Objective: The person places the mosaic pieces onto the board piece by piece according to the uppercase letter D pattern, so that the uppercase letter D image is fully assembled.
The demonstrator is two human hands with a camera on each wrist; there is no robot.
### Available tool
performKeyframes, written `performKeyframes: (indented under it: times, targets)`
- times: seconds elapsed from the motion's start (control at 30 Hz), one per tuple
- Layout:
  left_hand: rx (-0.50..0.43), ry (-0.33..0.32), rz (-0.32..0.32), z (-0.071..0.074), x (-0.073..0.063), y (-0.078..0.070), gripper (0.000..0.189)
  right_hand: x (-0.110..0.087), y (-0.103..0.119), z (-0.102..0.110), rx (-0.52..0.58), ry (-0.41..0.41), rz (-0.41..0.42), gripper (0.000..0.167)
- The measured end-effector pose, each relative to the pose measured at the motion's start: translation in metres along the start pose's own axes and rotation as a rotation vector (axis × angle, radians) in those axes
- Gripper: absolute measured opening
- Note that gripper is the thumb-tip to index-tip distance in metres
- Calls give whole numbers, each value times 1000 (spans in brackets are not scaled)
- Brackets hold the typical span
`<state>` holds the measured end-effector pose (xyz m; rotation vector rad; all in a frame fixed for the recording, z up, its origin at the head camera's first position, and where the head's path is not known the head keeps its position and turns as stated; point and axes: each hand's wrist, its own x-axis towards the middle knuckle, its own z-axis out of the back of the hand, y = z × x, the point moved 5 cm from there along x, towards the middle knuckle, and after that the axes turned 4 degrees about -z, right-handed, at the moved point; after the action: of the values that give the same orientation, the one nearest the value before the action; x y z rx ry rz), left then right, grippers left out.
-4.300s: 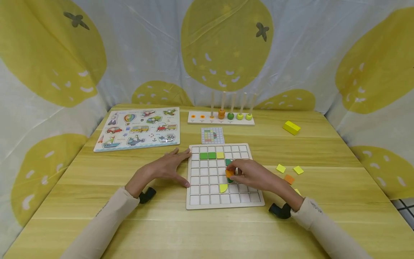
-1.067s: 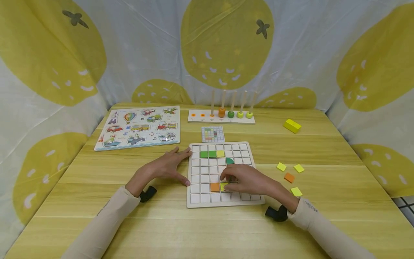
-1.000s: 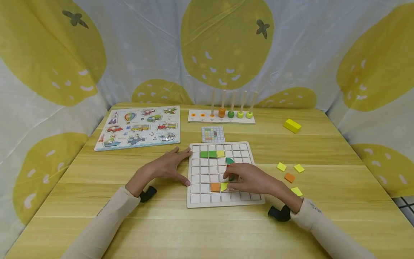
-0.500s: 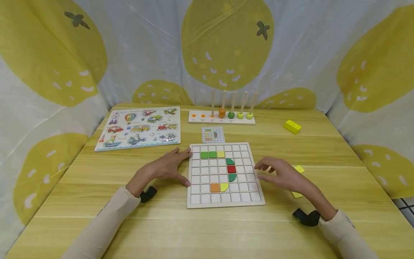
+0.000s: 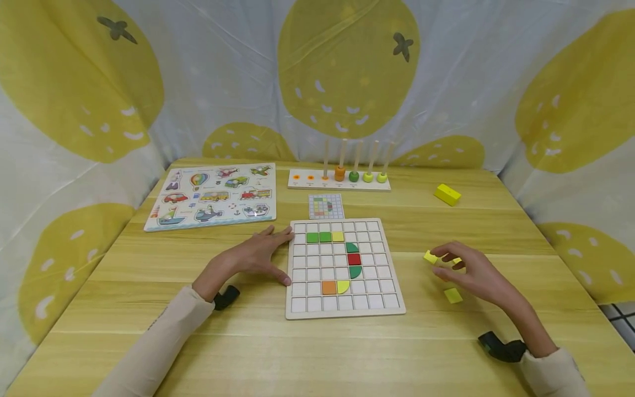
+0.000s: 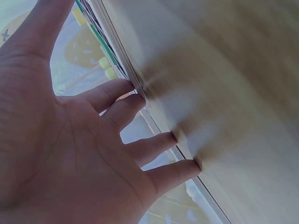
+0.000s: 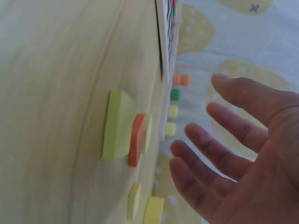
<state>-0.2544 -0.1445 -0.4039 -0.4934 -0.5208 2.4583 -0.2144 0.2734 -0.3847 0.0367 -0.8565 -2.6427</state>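
A white grid board (image 5: pixel 375 302) holds two green squares (image 5: pixel 318 237), a yellow square (image 5: pixel 338 236), two dark green quarter-circles (image 5: pixel 355 272), a red square (image 5: pixel 354 259), an orange square (image 5: pixel 329 287) and a yellow quarter-circle (image 5: pixel 343 286). My left hand (image 5: pixel 255 257) is spread along the board's left edge, its thumb and a fingertip right at the rim. Over the loose tiles to the right hovers my right hand (image 5: pixel 476 271), fingers relaxed, holding nothing. Beneath it lie an orange tile (image 7: pixel 136 140) and yellow tiles (image 7: pixel 117 126), partly hidden by the hand in the head view.
Behind the board lies a small pattern card (image 5: pixel 326 207). A pegged counting stand (image 5: pixel 307 184) with coloured beads is farther back. A vehicle picture puzzle (image 5: pixel 213 196) sits at back left, a yellow block (image 5: pixel 447 194) at back right. Patterned curtains (image 5: pixel 238 82) surround the table.
The orange square has gone from my right fingers onto the board, left of the yellow quarter-circle. My right hand has since moved right, off the board, to the loose tiles. My left hand stays put.
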Motion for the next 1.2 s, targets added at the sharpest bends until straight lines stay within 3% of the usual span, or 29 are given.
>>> performKeyframes:
  times: [0.43, 0.6, 0.87, 1.2]
  targets:
    - [0, 0, -4, 0, -1, -1, 110, -16, -20, 2, -3, 39, -59, 29]
    - [2, -1, -5, 1, -1, -1, 110, -16, -24, -2, -47, 71, -76, 35]
    - [2, -1, -5, 1, -1, -1, 110, -15, -24, -4, -110, 56, -98, 38]
    - [-4, 3, 1, 0, 0, 0, 110, -14, -27, -4, -160, 44, -114, 25]
